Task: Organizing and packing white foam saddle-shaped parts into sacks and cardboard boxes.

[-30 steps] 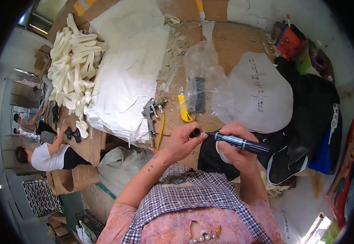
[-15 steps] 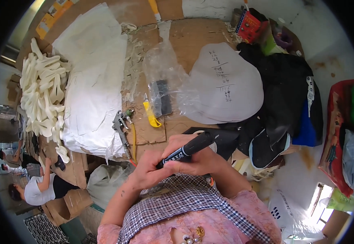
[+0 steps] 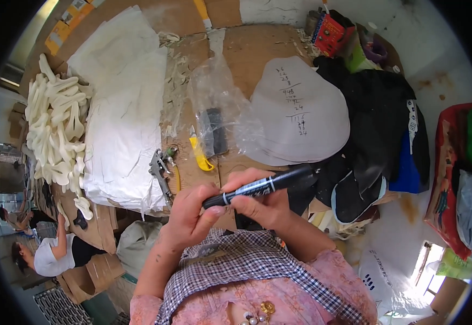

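Note:
A black marker pen (image 3: 252, 188) lies across both my hands, above the apron at the table's near edge. Its thick dark end points right and slightly away. Closed around the thinner left end is my left hand (image 3: 190, 208), thumb below it. My right hand (image 3: 263, 203) grips the barrel's middle, its thumb on the near side. Beyond them a yellow-handled cutter knife (image 3: 200, 154) rests on the cardboard beside a dark rectangular block (image 3: 214, 132) under clear plastic. To the right, a stack of rounded white sheets (image 3: 311, 111) has handwriting on top.
A metal spray gun (image 3: 161, 172) with a yellow hose lies left of the knife. Farther left are white sheeting (image 3: 122, 114) and a heap of cream-coloured pieces (image 3: 57, 119). Black fabric (image 3: 376, 124) covers the table's right side. Another person (image 3: 57, 254) is at the far left.
The marker has swung to a flatter angle, its thick end moving right and nearer. My hands have spread slightly apart along it, and more of its barrel shows.

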`<action>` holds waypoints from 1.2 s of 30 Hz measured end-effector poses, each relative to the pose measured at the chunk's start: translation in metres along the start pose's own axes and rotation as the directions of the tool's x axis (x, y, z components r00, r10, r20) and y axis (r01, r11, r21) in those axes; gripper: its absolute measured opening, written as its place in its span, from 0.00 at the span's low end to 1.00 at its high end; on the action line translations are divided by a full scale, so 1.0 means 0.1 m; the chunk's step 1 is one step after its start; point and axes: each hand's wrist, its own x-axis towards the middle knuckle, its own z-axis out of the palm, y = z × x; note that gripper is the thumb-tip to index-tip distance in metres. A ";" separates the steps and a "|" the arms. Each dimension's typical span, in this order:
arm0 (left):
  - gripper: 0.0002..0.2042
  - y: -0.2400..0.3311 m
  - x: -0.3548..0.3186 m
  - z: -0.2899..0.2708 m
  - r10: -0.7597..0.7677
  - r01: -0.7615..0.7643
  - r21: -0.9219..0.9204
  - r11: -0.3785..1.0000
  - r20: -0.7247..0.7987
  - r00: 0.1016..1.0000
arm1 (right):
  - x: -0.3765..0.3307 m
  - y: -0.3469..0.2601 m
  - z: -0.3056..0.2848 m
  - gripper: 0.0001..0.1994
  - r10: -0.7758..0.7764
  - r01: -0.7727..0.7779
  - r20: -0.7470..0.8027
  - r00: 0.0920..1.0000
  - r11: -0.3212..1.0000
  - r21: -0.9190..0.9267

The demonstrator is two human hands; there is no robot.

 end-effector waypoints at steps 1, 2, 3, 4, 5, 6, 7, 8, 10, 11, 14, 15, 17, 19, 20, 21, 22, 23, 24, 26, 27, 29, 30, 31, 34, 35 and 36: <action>0.08 -0.04 0.03 0.02 0.033 -0.034 0.055 0.998 0.016 0.999 | 0.00 -0.02 -0.02 0.08 0.100 -0.099 -0.010 0.995 0.992 0.082; 0.07 -0.09 0.06 0.03 0.065 -0.068 0.109 0.992 0.033 0.997 | 0.02 0.03 -0.06 0.06 0.091 -0.092 -0.072 0.993 0.996 -0.004; 0.09 -0.21 0.07 0.01 0.044 -0.092 0.268 0.959 0.180 0.983 | 0.04 0.09 -0.17 0.06 0.121 -0.135 -0.130 0.984 0.985 -0.106; 0.09 -0.24 0.04 0.01 0.039 -0.086 0.274 0.958 0.170 0.985 | 0.04 0.12 -0.32 0.05 0.149 -0.186 -0.184 0.971 0.961 -0.204; 0.11 -0.26 0.02 0.02 -0.030 0.006 0.191 0.982 0.123 0.992 | 0.10 0.11 -0.48 0.06 0.157 -0.248 -0.331 0.931 0.935 -0.254; 0.13 -0.27 -0.01 0.06 -0.096 0.087 0.095 0.992 0.089 0.991 | 0.16 0.04 -0.70 0.07 0.145 -0.315 -0.479 0.866 0.901 -0.298; 0.14 -0.41 -0.09 0.03 -0.153 0.151 0.078 0.985 0.029 0.988 | 0.19 0.06 -1.06 0.08 0.080 -0.361 -0.580 0.811 0.848 -0.388; 0.14 -0.55 -0.16 -0.01 -0.154 0.152 0.076 0.985 0.028 0.988 | 0.24 0.12 -1.55 0.11 0.024 -0.447 -0.629 0.777 0.725 -0.524; 0.13 -0.85 -0.33 -0.15 -0.402 0.423 0.148 0.894 -0.156 0.902 | 0.27 0.03 -2.35 0.19 -0.089 -0.563 -0.664 0.742 0.455 -0.690; 0.12 -1.20 -0.49 -0.20 -0.464 0.477 0.016 0.879 -0.204 0.862 | 0.25 -0.01 -2.66 0.21 -0.114 -0.623 -0.688 0.717 0.338 -0.705; 0.14 -2.12 -0.97 -0.31 -0.552 0.591 -0.032 0.806 -0.401 0.731 | 0.10 -0.08 -3.42 0.26 -0.350 -0.752 -0.712 0.609 0.030 -0.658; 0.14 -2.36 -1.18 -0.33 -0.556 0.604 -0.029 0.796 -0.427 0.713 | 0.20 -0.10 -3.20 0.25 -0.352 -0.727 -0.722 0.596 0.145 -0.671; 0.20 -2.69 -1.57 -0.35 -0.390 0.771 0.262 0.580 -0.741 0.546 | 0.25 -0.28 -2.50 0.24 -0.336 -0.687 -0.730 0.595 0.259 -0.679; 0.26 -2.84 -1.62 -0.30 -0.644 0.858 -0.028 0.513 -0.673 0.363 | 0.15 -0.36 -1.94 0.16 -0.348 -0.426 -0.656 0.670 0.543 -0.723; 0.27 -2.90 -1.60 -0.28 -0.739 0.876 -0.142 0.462 -0.608 0.291 | 0.03 -0.36 -1.68 0.13 -0.328 -0.331 -0.612 0.719 0.613 -0.717; 0.27 -2.88 -1.55 -0.26 -0.739 0.877 -0.143 0.459 -0.609 0.288 | -0.09 -0.32 -1.42 0.11 -0.315 -0.238 -0.567 0.761 0.678 -0.696; 0.27 -2.85 -1.44 -0.23 -0.728 0.895 -0.075 0.441 -0.613 0.307 | -0.20 -0.28 -1.04 0.10 -0.318 -0.248 -0.551 0.772 0.647 -0.721; 0.27 -2.82 -1.41 -0.23 -0.717 0.908 -0.008 0.419 -0.617 0.325 | -0.31 -0.19 -0.73 0.08 -0.278 -0.163 -0.469 0.839 0.693 -0.702; 0.27 -2.85 -1.43 -0.25 -0.715 0.905 -0.005 0.425 -0.615 0.332 | -0.41 -0.05 -0.49 0.07 -0.198 -0.154 -0.386 0.901 0.686 -0.711; 0.25 -2.95 -1.47 -0.32 -0.720 0.912 0.062 0.406 -0.592 0.361 | -0.35 0.08 -0.01 0.07 -0.067 0.024 -0.029 0.997 0.676 -0.736; 0.23 -3.01 -1.51 -0.38 -0.723 0.896 0.093 0.434 -0.557 0.408 | -0.35 0.22 0.13 0.07 0.073 -0.041 0.018 0.997 0.730 -0.682; 0.24 -3.03 -1.51 -0.41 -0.755 0.873 0.059 0.485 -0.476 0.451 | -0.37 0.53 0.31 0.07 0.273 -0.165 0.076 0.959 0.755 -0.635; 0.24 -3.02 -1.54 -0.44 -0.786 0.861 0.011 0.508 -0.403 0.469 | -0.35 0.69 0.40 0.06 0.348 -0.217 0.087 0.933 0.741 -0.635; 0.23 -2.94 -1.49 -0.37 -0.757 0.843 0.057 0.535 -0.411 0.508 | -0.35 0.90 0.42 0.08 0.378 -0.214 0.118 0.918 0.724 -0.656; 0.13 -2.66 -1.38 -0.17 -0.873 0.812 -0.322 0.488 -0.190 0.449 | -0.29 1.53 0.48 0.11 0.455 -0.276 0.077 0.887 0.658 -0.700; 0.12 -2.51 -1.33 -0.15 -0.898 0.814 -0.388 0.433 -0.108 0.426 | -0.29 1.72 0.45 0.16 0.474 -0.288 0.039 0.879 0.595 -0.750; 0.10 -2.41 -1.32 -0.15 -0.916 0.812 -0.453 0.369 -0.031 0.399 | -0.33 1.88 0.48 0.16 0.477 -0.286 0.043 0.878 0.595 -0.751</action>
